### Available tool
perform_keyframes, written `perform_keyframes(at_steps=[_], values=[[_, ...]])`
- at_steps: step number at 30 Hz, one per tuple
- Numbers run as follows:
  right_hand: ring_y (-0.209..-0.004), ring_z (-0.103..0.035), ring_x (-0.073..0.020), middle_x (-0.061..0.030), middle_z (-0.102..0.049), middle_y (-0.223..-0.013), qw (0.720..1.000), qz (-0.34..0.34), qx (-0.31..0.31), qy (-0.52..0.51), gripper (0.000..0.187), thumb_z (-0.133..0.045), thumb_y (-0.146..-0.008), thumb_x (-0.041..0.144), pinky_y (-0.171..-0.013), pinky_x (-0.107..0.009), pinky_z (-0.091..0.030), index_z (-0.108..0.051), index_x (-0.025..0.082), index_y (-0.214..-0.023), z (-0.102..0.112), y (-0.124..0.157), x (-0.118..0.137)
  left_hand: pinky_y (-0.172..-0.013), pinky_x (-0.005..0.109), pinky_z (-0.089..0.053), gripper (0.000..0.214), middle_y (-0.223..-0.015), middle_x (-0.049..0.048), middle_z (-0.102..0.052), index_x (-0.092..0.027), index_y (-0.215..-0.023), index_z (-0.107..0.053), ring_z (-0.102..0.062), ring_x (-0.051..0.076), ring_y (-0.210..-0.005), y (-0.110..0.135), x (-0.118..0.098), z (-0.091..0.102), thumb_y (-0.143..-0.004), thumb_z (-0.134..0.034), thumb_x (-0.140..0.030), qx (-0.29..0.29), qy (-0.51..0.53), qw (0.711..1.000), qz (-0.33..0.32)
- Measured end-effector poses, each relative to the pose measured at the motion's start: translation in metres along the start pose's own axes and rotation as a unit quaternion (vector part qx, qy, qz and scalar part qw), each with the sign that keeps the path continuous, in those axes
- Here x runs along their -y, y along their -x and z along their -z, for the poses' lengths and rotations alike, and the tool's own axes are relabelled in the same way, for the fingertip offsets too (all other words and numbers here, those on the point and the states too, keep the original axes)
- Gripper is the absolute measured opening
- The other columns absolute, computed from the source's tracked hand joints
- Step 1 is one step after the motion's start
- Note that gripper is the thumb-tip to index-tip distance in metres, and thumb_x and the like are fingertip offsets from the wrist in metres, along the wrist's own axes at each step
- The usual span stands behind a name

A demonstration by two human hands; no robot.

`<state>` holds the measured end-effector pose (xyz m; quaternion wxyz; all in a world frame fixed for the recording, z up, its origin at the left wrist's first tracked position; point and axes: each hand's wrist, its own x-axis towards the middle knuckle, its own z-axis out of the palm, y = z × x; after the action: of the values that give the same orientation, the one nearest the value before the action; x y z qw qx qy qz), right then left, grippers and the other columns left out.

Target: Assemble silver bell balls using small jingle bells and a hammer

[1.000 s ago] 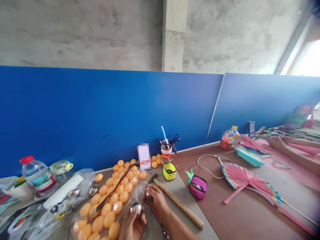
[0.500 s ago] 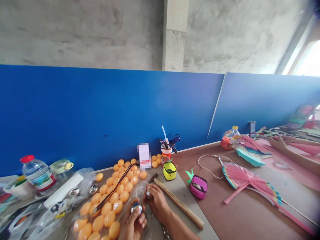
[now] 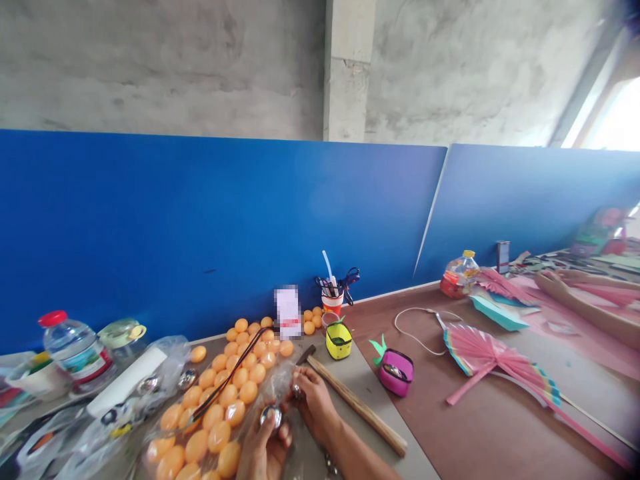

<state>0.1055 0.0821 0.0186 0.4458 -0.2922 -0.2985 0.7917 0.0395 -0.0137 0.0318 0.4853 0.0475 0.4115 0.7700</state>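
Note:
My left hand (image 3: 263, 450) is at the bottom edge, its fingers closed around a shiny silver ball (image 3: 271, 416). My right hand (image 3: 313, 403) sits just to the right of it, pinching a smaller shiny metal piece (image 3: 297, 391) at its fingertips. Both hands hover over crinkled clear plastic beside a heap of orange balls (image 3: 227, 393). A wooden-handled hammer (image 3: 350, 400) lies right of my right hand. A black cord (image 3: 227, 383) runs across the orange balls.
A water bottle (image 3: 75, 350), a yellow pot (image 3: 339, 341), a pink pot (image 3: 396, 373), a cup of pens (image 3: 333, 300) and a pink paper fan (image 3: 493, 363) are on the table. Another person's arm (image 3: 585, 300) rests at far right. A blue partition (image 3: 225, 220) backs the desk.
My hands have stayed almost in place, the left one shifting slightly with the silver ball. The other person's hand at far right has moved a little.

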Motion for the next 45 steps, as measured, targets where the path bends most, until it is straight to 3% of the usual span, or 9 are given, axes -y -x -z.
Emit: perform_keyframes(at_steps=[11, 18, 21, 25, 29, 33, 36, 42, 45], values=[[-0.049, -0.046, -0.0110, 0.0058, -0.050, -0.054, 0.999, 0.007, -0.008, 0.038, 0.022, -0.073, -0.059, 0.031, -0.050, -0.024, -0.039, -0.055, 0.021, -0.065, 0.000, 0.001, -0.005, -0.042, 0.022, -0.042, 0.050, -0.067, -0.0008, -0.067, -0.021, -0.085, -0.064, -0.050, 0.010, -0.047, 0.005, -0.007, -0.005, -0.045, -0.094, -0.022, -0.008, 0.020, 1.000, 0.016], [-0.048, -0.048, -0.0129, 0.0035, -0.053, -0.053, 0.990, 0.108, 0.000, 0.087, 0.031, -0.075, -0.066, 0.046, -0.053, -0.027, -0.039, -0.056, 0.021, -0.063, 0.004, 0.003, -0.006, -0.044, 0.023, -0.046, 0.037, -0.069, 0.0005, -0.069, -0.021, -0.080, -0.067, -0.052, 0.011, -0.047, 0.001, -0.002, 0.003, -0.053, -0.092, -0.023, 0.003, 0.047, 0.999, 0.013], [-0.059, -0.055, -0.0163, -0.0008, -0.062, -0.064, 0.991, 0.122, -0.003, 0.063, 0.032, -0.071, -0.071, 0.051, -0.060, -0.028, -0.044, -0.067, 0.020, -0.075, 0.009, 0.004, -0.005, -0.055, 0.029, -0.056, 0.028, -0.077, 0.0043, -0.073, -0.020, -0.083, -0.071, -0.064, 0.017, -0.059, -0.004, -0.002, 0.005, -0.059, -0.086, -0.020, 0.010, 0.093, 0.995, 0.019], [-0.086, -0.063, -0.0222, -0.0041, -0.073, -0.091, 0.987, 0.132, -0.029, 0.085, 0.037, -0.076, -0.059, 0.032, -0.080, -0.031, -0.050, -0.074, 0.020, -0.094, 0.011, 0.002, -0.005, -0.070, 0.034, -0.062, 0.031, -0.087, 0.0062, -0.077, -0.019, -0.083, -0.072, -0.073, 0.023, -0.076, -0.007, -0.001, 0.005, -0.056, -0.080, -0.007, 0.023, 0.119, 0.992, 0.047], [-0.100, -0.064, -0.0248, -0.0044, -0.075, -0.101, 0.978, 0.160, -0.055, 0.126, 0.041, -0.074, -0.053, 0.023, -0.093, -0.033, -0.048, -0.075, 0.021, -0.094, 0.009, -0.003, -0.006, -0.067, 0.031, -0.061, 0.028, -0.084, 0.0063, -0.076, -0.017, -0.081, -0.071, -0.072, 0.021, -0.071, -0.002, -0.002, 0.001, -0.058, -0.080, -0.005, -0.012, 0.077, 0.996, 0.050], [-0.076, -0.063, -0.0198, -0.0011, -0.073, -0.081, 0.976, 0.149, -0.075, 0.139, 0.035, -0.074, -0.055, 0.026, -0.072, -0.029, -0.051, -0.072, 0.020, -0.089, 0.011, -0.006, -0.006, -0.050, 0.025, -0.053, 0.029, -0.066, -0.0001, -0.068, -0.017, -0.076, -0.068, -0.060, 0.013, -0.052, 0.005, -0.006, -0.003, -0.056, -0.088, -0.020, -0.025, 0.059, 0.997, 0.052], [-0.054, -0.052, -0.0146, 0.0039, -0.060, -0.059, 0.981, 0.121, -0.062, 0.136, 0.026, -0.072, -0.059, 0.033, -0.053, -0.026, -0.043, -0.067, 0.020, -0.081, 0.013, -0.007, -0.006, -0.047, 0.025, -0.050, 0.031, -0.062, -0.0012, -0.063, -0.017, -0.074, -0.066, -0.054, 0.012, -0.050, 0.006, -0.009, -0.005, -0.054, -0.089, -0.025, 0.001, 0.058, 0.996, 0.065], [-0.055, -0.056, -0.0162, 0.0038, -0.060, -0.057, 0.986, 0.123, -0.041, 0.106, 0.026, -0.070, -0.059, 0.030, -0.058, -0.028, -0.048, -0.064, 0.021, -0.082, 0.009, -0.005, -0.004, -0.051, 0.027, -0.054, 0.024, -0.073, 0.0037, -0.072, -0.017, -0.073, -0.064, -0.060, 0.013, -0.052, 0.009, -0.010, -0.008, -0.056, -0.081, -0.011, -0.048, 0.047, 0.995, 0.078], [-0.056, -0.055, -0.0145, 0.0033, -0.062, -0.066, 0.986, 0.124, -0.038, 0.107, 0.028, -0.070, -0.057, 0.026, -0.058, -0.028, -0.048, -0.068, 0.020, -0.084, 0.008, -0.003, -0.002, -0.051, 0.026, -0.054, 0.030, -0.071, 0.0016, -0.071, -0.018, -0.078, -0.066, -0.060, 0.013, -0.052, 0.009, -0.009, -0.008, -0.054, -0.083, -0.011, -0.027, 0.049, 0.996, 0.070]])
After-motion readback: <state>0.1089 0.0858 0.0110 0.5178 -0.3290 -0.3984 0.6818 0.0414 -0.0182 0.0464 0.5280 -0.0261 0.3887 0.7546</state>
